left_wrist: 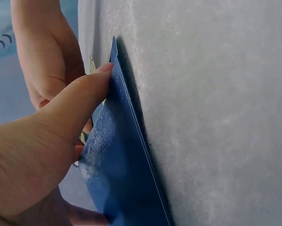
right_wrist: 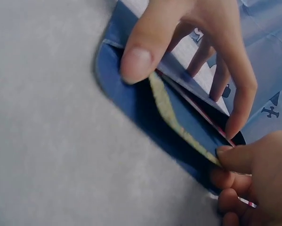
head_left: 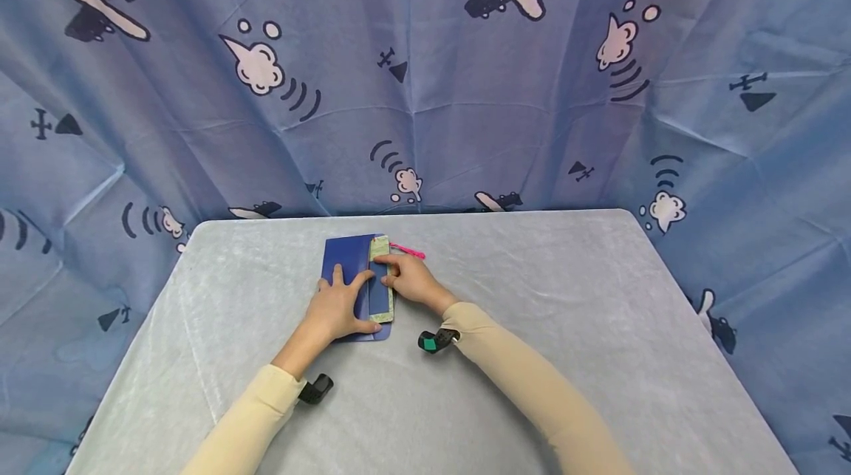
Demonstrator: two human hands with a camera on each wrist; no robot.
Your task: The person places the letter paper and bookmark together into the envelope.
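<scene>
A blue folder (head_left: 347,251) lies on the table, its right side lifted open in the right wrist view. Along that side is a slim blue bookmark (head_left: 379,298) with a yellow-green patterned border and a pink tassel (head_left: 408,250) at its far end. My left hand (head_left: 335,309) spreads over the folder, fingers on its cover and thumb near the lower right corner, against the bookmark's near end. With thumb and fingertips, my right hand (head_left: 415,281) pinches the bookmark's right edge. In the right wrist view the patterned border (right_wrist: 165,107) bows slightly within the folder.
A pale grey cloth covers the table (head_left: 532,275). Behind it hangs a blue curtain (head_left: 359,91) printed with airplanes and clouds. Black wrist devices (head_left: 431,342) sit at both cuffs, close above the cloth.
</scene>
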